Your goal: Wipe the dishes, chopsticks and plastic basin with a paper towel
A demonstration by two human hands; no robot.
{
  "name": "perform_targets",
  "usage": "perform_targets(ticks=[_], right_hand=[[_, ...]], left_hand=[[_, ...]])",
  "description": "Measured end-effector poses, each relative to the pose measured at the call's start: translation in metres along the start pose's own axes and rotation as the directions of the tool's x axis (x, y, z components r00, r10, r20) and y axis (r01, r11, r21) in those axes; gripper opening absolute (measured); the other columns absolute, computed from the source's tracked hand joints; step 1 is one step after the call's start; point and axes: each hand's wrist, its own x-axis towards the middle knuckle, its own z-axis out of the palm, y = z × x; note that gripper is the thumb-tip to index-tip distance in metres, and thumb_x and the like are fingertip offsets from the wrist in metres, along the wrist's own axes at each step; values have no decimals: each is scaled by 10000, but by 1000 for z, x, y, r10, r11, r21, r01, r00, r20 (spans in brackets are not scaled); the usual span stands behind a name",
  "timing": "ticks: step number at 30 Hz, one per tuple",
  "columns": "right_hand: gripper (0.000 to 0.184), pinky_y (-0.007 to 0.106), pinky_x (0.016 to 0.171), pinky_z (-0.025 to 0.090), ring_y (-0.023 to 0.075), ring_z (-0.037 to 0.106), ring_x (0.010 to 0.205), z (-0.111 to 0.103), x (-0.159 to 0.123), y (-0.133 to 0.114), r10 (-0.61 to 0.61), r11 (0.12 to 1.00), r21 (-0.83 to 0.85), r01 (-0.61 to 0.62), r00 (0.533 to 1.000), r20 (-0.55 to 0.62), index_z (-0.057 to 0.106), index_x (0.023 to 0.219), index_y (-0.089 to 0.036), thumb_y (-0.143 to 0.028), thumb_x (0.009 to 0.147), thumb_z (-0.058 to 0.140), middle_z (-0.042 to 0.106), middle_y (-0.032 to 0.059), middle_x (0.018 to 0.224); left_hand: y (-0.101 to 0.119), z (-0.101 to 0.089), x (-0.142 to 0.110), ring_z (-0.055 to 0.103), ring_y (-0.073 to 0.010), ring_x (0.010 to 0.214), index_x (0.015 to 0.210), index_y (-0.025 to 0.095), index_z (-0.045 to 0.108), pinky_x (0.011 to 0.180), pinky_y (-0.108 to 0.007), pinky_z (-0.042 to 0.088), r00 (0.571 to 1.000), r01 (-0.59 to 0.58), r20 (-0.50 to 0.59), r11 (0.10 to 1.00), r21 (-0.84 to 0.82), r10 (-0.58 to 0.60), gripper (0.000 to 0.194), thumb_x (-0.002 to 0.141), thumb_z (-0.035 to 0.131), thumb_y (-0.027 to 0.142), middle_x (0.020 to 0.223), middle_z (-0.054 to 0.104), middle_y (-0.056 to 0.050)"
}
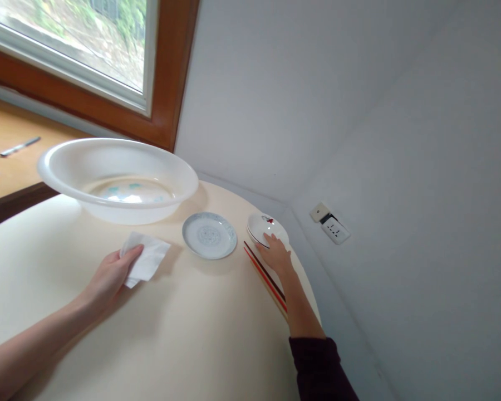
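My left hand (pixel 113 274) pinches a folded white tissue (pixel 147 257) between thumb and fingers, held above the table. My right hand (pixel 276 256) is at the near rim of a small white plate (pixel 259 224) with a red and black motif. Its fingers reach over the rim onto the plate, and the thumb is partly hidden. At least one more plate seems stacked beneath. To the left of that stack lies a pale blue patterned plate (pixel 209 236). Red and dark chopsticks (pixel 267 277) lie on the table beside my right wrist, their near ends hidden by the forearm.
A large translucent white basin (pixel 117 209) stands at the back left of the round cream table (pixel 183 345). Behind it, a wooden surface (pixel 20 120) holds a pen (pixel 20 146). The white wall (pixel 250 100) with sockets (pixel 335 229) borders the table's right side.
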Motion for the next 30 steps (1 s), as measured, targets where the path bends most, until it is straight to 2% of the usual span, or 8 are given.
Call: perform_targets(ticks=[3,5,11,17,21,25,30], right_hand=[[479,552,939,333,320,491,1161,-1,2,-2,8,1000,-10,-7,999,54,592,1171,-210,-514,888,352,576,151,1224],[484,527,929,342,314,553,1079,-2,3,-4,12,1000,-18,-11,998,63,647,1075,-185,-520,885,354,645,155,1098],[486,478,898,373,306,572,1048,-8,3,-8,20,999,-32,-18,997,78,668,1004,-147,-520,870,387,661,176,1050],[492,454,871,393,290,592,1005,-13,1,-7,-6,999,-44,10,995,95,685,938,-158,-533,876,373,681,152,993],[466,430,849,401,283,597,984,-11,-1,-6,-34,997,-71,36,999,27,682,925,-146,-463,909,341,673,164,1015],[393,366,807,411,255,618,904,-10,-3,-5,-68,995,-81,62,995,-78,683,880,-146,-384,914,373,687,153,947],[346,294,753,410,219,611,829,-5,-5,0,-106,994,-65,92,957,-269,670,871,-128,-340,914,400,688,140,854]], left_hand=[[0,0,-1,482,-98,384,647,118,559,359,-175,359,1000,6,-7,1000,7,-6,163,723,614,251,450,552,23],[1,0,-1,479,-97,382,634,120,552,358,-176,360,1000,9,-7,1000,10,-9,177,719,623,259,443,544,26],[0,-3,-1,483,-106,387,649,119,565,357,-185,364,1000,4,2,1000,6,-4,190,700,644,284,456,551,20],[-1,-2,0,482,-99,387,635,124,561,360,-176,356,1000,-11,24,1000,2,11,180,707,627,276,455,553,23],[1,-1,-2,484,-101,383,619,127,560,358,-177,358,999,-10,32,1000,-3,10,188,684,636,287,447,555,22],[1,0,-3,471,-101,373,620,130,560,350,-182,354,1000,-6,25,1000,-21,6,180,666,637,286,438,541,23],[1,-1,0,500,-116,400,626,131,582,357,-190,375,998,-24,64,1000,-2,24,201,643,656,318,483,568,-2]])
